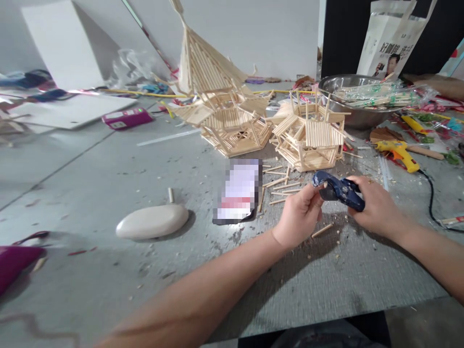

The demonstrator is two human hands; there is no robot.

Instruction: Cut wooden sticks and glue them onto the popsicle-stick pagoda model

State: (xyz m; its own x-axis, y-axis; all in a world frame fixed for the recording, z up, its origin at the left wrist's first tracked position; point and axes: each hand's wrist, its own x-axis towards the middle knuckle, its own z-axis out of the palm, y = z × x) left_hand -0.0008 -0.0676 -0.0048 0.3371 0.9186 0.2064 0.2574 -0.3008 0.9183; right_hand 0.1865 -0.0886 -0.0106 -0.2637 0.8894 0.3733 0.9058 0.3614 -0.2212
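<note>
My right hand (377,208) is wrapped round the handles of a dark blue hand cutter (342,191). Its jaws point left, towards my left hand (299,220). There, thumb and fingers pinch a thin wooden stick (325,184), mostly hidden, with its end at the cutter's jaws. On the table below lies a short loose stick (322,230). Several cut sticks (284,186) are scattered just beyond my left hand. Behind them stands a small wooden stick structure (311,140) with upright posts, beside a larger model (235,125) with a tall pointed roof (210,63).
A blurred phone (237,191) lies left of my left hand, with a smooth white oval object (152,222) farther left. At right are a yellow glue gun (397,153) with its cord and a steel bowl (351,116) of packaged sticks. A paper bag (384,38) stands behind.
</note>
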